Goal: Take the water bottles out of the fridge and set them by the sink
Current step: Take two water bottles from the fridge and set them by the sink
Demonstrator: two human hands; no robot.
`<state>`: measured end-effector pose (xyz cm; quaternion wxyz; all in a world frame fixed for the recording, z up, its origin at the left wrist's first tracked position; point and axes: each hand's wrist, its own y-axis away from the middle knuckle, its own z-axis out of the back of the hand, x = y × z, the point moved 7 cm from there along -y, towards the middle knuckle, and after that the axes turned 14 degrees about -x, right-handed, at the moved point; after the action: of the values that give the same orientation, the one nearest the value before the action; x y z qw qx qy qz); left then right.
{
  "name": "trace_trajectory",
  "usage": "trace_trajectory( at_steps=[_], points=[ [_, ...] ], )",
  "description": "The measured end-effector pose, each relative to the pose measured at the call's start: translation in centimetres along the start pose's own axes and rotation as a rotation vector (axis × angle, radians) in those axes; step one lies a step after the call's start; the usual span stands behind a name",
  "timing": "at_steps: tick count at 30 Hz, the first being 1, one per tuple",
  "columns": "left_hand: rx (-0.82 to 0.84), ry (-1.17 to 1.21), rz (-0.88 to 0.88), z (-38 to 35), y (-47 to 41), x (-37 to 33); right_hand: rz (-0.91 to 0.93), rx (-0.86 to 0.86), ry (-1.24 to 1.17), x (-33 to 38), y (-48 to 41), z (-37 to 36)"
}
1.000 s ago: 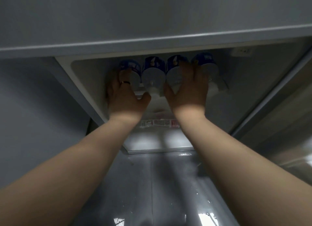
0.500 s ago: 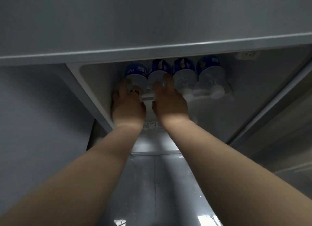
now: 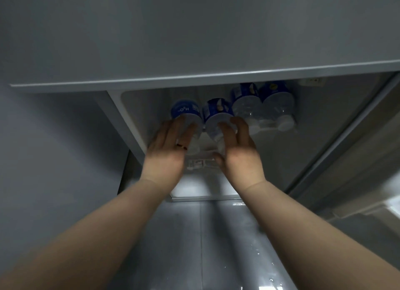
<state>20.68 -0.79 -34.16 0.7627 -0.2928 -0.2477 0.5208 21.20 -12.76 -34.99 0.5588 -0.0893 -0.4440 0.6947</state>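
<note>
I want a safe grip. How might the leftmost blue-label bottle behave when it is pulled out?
The leftmost bottle looks like thin clear plastic, so it may flex under the left hand. It is round, so it could roll if laid down. The wet floor hints that it may be slippery.

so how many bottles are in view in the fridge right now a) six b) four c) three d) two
b) four: the left hand is on the leftmost bottle, the right hand is on the second bottle, and the third bottle and fourth bottle lie untouched to the right.
</note>
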Motion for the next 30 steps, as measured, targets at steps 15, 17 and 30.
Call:
trace_trajectory(
  at_steps=[15,17,30],
  points=[
    [-0.252,0.221,-0.019,3.6,-1.7,-1.7,-0.056,-0.271,-0.248,0.9,-1.4,6.6],
    [-0.25,0.35,0.042,4.9,-2.0,-2.7,-0.07,-0.311,-0.235,1.0,-1.7,8.2],
    [-0.226,0.768,0.579,11.1,-2.3,-4.8,-0.28,-0.273,-0.563,2.0,-2.3,13.4]
  ],
)
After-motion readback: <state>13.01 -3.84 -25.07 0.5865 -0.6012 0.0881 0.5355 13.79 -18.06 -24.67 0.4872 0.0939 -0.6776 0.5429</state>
